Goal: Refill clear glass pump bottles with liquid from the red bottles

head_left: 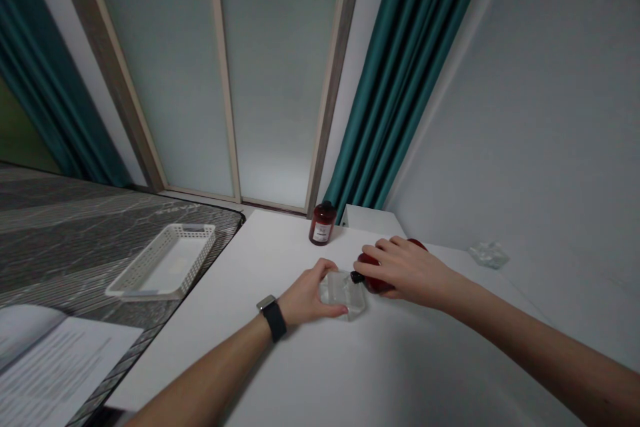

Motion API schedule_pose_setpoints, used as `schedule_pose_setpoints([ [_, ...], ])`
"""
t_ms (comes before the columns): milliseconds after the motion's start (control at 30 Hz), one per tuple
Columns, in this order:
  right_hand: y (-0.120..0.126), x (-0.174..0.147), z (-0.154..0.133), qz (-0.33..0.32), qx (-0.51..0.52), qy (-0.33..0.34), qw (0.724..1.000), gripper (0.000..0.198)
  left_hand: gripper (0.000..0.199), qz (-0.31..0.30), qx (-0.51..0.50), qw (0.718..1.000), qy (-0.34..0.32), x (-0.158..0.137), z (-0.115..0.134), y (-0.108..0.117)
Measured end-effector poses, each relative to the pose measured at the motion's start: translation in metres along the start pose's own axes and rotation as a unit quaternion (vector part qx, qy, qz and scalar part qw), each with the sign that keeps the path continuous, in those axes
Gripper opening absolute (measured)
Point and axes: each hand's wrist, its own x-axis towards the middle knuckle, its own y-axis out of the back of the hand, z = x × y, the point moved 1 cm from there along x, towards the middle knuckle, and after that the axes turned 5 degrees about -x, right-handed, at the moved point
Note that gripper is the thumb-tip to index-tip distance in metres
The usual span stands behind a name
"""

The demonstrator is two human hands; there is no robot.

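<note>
My left hand (313,293), with a dark-strapped watch (273,317) on its wrist, grips a clear container (347,293) from its left side on the white table (280,240). In my right hand (405,267) is a reddish-brown bottle (373,273), tipped on its side. Its black neck end points left, over the right part of the container. Whether liquid is coming out is too small to tell. Behind my hands a second brown bottle (323,223) with a white label and black top stands upright.
A crumpled clear plastic piece (489,255) lies at the table's right, by the wall. On the grey patterned bed at left are a white plastic basket (197,260) and an open book (75,360). A white box (370,217) sits beyond the table's far edge.
</note>
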Motion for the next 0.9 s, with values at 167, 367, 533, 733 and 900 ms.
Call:
schedule_pose_setpoints([
  [167, -0.002, -0.001, 0.0, 0.014, 0.012, -0.003, 1.0, 0.049, 0.061, 0.005, -0.005, 1.0, 0.004, 0.0, 0.0, 0.0],
  [367, -0.001, -0.002, -0.001, -0.001, 0.044, -0.025, 0.999, 0.048, 0.06, 0.014, -0.018, 1.0, -0.004, -0.001, 0.001, 0.0],
  [533, -0.001, -0.002, -0.001, -0.002, 0.079, -0.041, 0.996, 0.045, 0.058, 0.028, -0.04, 0.999, 0.005, -0.001, 0.0, -0.001],
  [733, -0.009, -0.008, -0.002, -0.003, 0.208, -0.091, 0.974, 0.05, 0.058, 0.022, -0.066, 0.998, 0.01, 0.0, -0.003, -0.002],
  [900, -0.037, -0.02, -0.014, 0.066, 0.408, -0.214, 0.885, 0.071, 0.057, -0.021, -0.089, 0.996, 0.013, 0.0, -0.006, -0.003],
])
